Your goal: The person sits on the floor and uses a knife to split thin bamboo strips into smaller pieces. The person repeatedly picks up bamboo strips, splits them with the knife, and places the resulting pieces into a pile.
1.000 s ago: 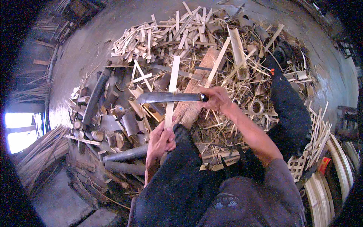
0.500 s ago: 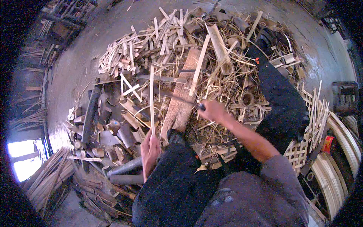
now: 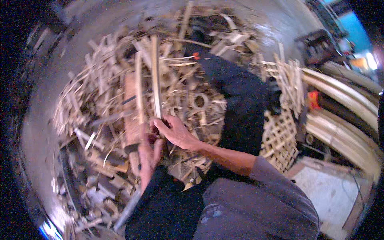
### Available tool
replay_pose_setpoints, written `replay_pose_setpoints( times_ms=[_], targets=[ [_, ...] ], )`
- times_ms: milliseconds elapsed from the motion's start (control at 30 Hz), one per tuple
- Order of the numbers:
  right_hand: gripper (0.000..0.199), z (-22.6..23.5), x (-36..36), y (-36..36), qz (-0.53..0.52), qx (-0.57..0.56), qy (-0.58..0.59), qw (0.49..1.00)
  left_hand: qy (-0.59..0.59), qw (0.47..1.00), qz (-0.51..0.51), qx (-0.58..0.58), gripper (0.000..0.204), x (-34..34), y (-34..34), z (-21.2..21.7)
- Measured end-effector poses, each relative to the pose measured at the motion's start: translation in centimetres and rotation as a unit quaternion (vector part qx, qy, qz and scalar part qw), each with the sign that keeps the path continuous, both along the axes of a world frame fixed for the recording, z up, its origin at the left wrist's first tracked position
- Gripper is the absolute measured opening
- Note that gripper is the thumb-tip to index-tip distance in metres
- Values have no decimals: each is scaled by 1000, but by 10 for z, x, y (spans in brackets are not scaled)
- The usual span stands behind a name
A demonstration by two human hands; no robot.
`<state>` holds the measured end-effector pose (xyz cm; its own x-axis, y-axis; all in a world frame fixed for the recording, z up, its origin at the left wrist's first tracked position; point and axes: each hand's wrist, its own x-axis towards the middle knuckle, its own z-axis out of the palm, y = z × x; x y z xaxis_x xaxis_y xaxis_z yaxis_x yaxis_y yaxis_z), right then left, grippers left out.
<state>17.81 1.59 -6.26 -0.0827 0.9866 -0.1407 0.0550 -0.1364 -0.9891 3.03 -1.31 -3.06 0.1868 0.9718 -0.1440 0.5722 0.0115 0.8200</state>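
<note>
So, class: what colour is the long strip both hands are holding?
Pale tan, like raw split bamboo strip; the head view shows it.

Motion blur smears the whole view, worst across the pile of split bamboo strips, whose pieces streak into pale lines. Light is soft and fairly dim, with a cool blue cast. Above and right of the pile a bright patch glares blue-white. Fisheye bending curves edges, and the corners fall black.

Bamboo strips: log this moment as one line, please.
left hand: gripping bamboo strip | right hand: gripping second strip | strips: upright, side by side | around: bamboo scrap pile, woven lattice
</note>
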Motion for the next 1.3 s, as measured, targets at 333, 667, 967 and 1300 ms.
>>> replay_pose_setpoints(
  times_ms=[333, 667, 967, 1300],
  targets=[
    [47, 183, 338, -54, -364, -55, -444, 817, 213, 969, 21, 125, 60, -6, 117, -118],
    [23, 149, 286, 3, -192, 119, -477, 850, 105, 994, 31, 21, 43, -42, 139, -126],
    [55, -127, 5, -40, 233, 254, -378, 859, -253, 938, 228, -67, 18, -37, 42, -3],
    [48, -124, -8, -68, 228, 173, -470, 835, -370, 888, 268, -59, 16, -124, -7, -23]
  ],
)
